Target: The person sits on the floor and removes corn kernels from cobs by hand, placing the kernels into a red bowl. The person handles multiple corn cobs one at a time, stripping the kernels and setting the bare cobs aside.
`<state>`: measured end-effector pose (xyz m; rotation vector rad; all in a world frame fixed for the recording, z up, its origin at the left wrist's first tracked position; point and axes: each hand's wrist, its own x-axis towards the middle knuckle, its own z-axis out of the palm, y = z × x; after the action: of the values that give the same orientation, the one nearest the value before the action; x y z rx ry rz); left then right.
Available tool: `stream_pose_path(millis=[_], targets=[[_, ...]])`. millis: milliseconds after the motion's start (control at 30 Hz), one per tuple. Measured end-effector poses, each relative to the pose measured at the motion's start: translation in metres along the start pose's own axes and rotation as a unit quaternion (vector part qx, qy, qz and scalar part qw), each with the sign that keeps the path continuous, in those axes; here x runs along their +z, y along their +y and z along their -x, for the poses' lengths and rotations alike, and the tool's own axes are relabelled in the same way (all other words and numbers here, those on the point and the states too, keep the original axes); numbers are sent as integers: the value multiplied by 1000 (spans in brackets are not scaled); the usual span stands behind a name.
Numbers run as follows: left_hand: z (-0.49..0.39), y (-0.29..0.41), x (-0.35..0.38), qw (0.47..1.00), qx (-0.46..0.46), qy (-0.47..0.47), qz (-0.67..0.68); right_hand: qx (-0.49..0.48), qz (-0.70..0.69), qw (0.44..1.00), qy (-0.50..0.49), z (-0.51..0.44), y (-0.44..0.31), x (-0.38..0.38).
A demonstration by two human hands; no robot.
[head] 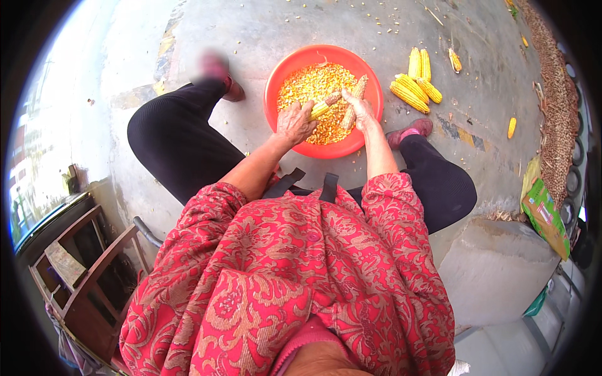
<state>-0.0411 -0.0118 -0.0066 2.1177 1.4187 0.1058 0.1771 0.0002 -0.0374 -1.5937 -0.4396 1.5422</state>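
Observation:
My left hand (296,123) grips a partly shelled corn cob (321,108) over a red plastic basin (314,149). Yellow kernels still cover the cob's end near my fingers, while its far end is stripped. In my right hand (361,112) is a bare corn cob (360,86), slanting under the thumb, with its lower end showing below. The right thumb reaches toward the stripped end of the left hand's cob; whether they touch I cannot tell. Loose corn kernels (314,80) lie in the basin beneath both hands, and a strand of husk rests near its far rim.
Several unshelled corn ears (410,89) lie on the concrete floor (291,33) right of the basin. Another ear (511,127) lies farther right. A green bag (545,211) sits by a stone block (498,272). Wooden furniture (89,277) stands at lower left. My feet flank the basin.

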Motion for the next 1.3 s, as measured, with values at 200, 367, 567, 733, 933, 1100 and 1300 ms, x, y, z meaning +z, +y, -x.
stream_pose_path(millis=[200, 367, 567, 733, 933, 1100, 1300], targets=[[-5, 10, 4, 999, 13, -27, 23, 6, -4, 999, -31, 27, -12, 7], [-13, 14, 2, 918, -34, -155, 364, -13, 21, 999, -33, 35, -15, 17], [-21, 28, -13, 863, -44, -223, 451, -52, 5, 998, -33, 54, -17, 29], [-20, 44, -18, 763, -93, -284, 574, -50, -8, 999, -17, 68, -26, 26], [-23, 44, -14, 704, -78, -315, 632, -49, -33, 997, -53, 64, -28, 19], [-25, 44, -10, 671, -135, -314, 658, -57, -43, 996, -59, 57, -24, 16], [-22, 46, -16, 728, -121, -244, 629, -63, -26, 997, -47, 57, -21, 19]])
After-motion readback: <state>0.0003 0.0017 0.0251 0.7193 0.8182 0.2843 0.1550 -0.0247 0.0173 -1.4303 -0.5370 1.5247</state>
